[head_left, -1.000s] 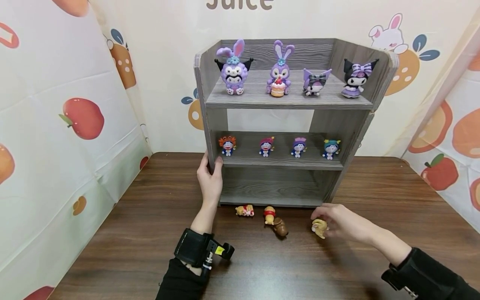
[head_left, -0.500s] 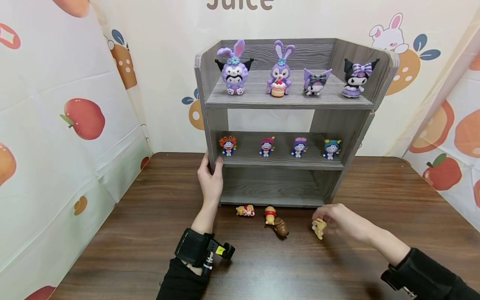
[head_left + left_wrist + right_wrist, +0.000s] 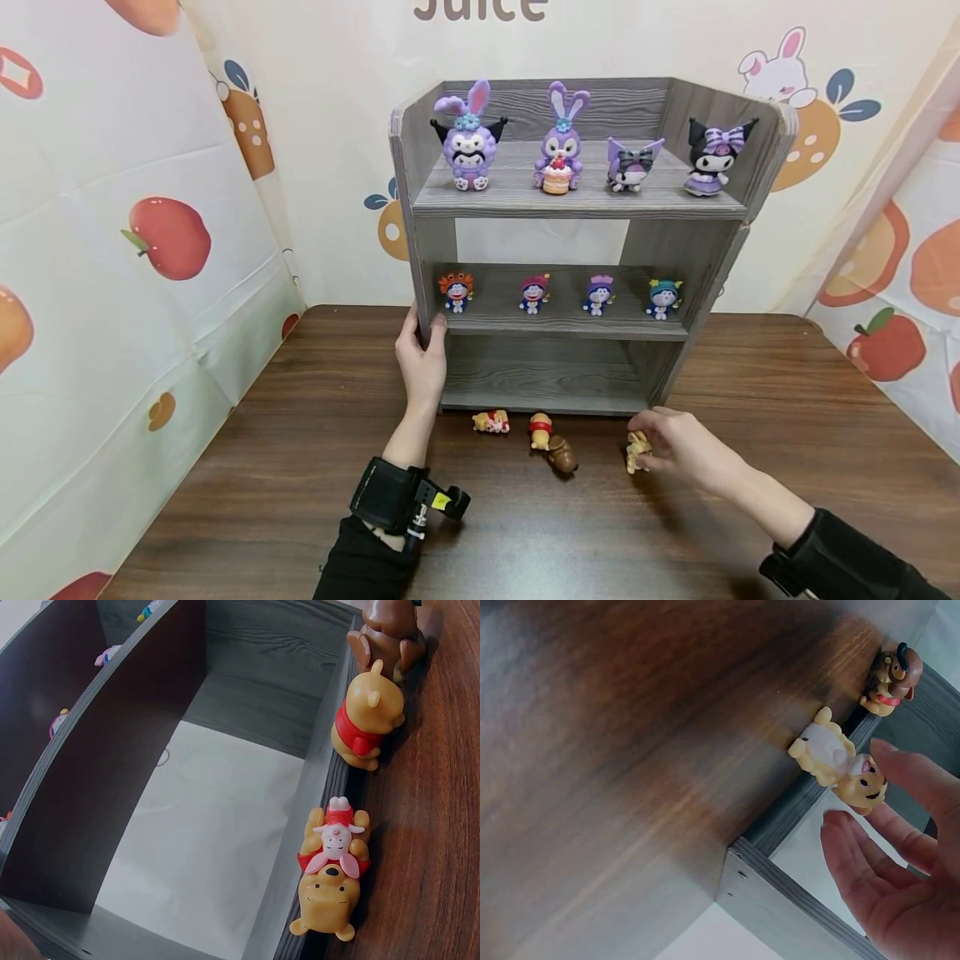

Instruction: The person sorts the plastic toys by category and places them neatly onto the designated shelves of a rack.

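Observation:
My left hand (image 3: 422, 362) grips the left side panel of a grey wooden display shelf (image 3: 581, 208), thumb in front and fingers behind. In front of the shelf's right end, my right hand (image 3: 686, 446) pinches a small yellow animal figurine (image 3: 638, 452) by its head, between thumb and index finger. The right wrist view shows its pale belly (image 3: 826, 746) and face. On the table lie a yellow bear figurine with a pink piglet (image 3: 330, 877) and a bear in a red shirt (image 3: 367, 720) joined to or touching a brown piece (image 3: 561, 455).
Several purple figurines (image 3: 557, 158) stand on the top shelf. Several small blue figurines (image 3: 532, 293) stand on the middle shelf. The bottom shelf (image 3: 540, 371) is just behind the lying bears. Printed cloth (image 3: 322, 150) hangs behind the brown wooden table (image 3: 540, 533).
My right hand has turned the yellow figurine from lying on its side to a more upright pose. The left hand and the other figurines have stayed in place.

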### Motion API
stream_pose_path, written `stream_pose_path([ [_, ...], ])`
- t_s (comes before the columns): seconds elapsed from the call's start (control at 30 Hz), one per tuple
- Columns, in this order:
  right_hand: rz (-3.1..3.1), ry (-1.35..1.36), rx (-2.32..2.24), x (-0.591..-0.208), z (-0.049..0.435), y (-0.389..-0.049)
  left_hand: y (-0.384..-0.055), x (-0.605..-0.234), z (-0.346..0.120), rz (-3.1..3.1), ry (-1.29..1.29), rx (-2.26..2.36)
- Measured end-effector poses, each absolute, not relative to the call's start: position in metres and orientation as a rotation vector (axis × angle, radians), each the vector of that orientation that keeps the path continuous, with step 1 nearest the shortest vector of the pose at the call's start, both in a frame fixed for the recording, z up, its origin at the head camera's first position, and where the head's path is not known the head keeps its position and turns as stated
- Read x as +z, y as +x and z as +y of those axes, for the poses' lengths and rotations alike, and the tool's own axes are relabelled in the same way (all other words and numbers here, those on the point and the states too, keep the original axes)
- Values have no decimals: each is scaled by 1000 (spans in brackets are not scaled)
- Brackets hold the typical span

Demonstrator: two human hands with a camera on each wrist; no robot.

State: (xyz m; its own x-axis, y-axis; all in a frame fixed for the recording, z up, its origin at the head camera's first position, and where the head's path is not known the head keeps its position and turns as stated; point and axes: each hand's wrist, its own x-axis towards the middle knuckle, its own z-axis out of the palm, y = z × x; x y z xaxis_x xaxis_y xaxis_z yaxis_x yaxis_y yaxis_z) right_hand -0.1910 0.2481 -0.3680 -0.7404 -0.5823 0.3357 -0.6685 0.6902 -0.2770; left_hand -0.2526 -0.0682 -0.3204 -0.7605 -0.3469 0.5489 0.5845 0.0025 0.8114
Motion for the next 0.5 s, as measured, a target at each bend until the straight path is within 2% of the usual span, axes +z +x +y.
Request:
stream_pose_path([
  [0.23,-2575,1150,287,-368,244,-191,-253,-320,-68,-1635,-259,-1810],
  [0.5,-2596,1154,293,-375,244,-189,-252,-320,-68,-1637,-265,-1819],
])
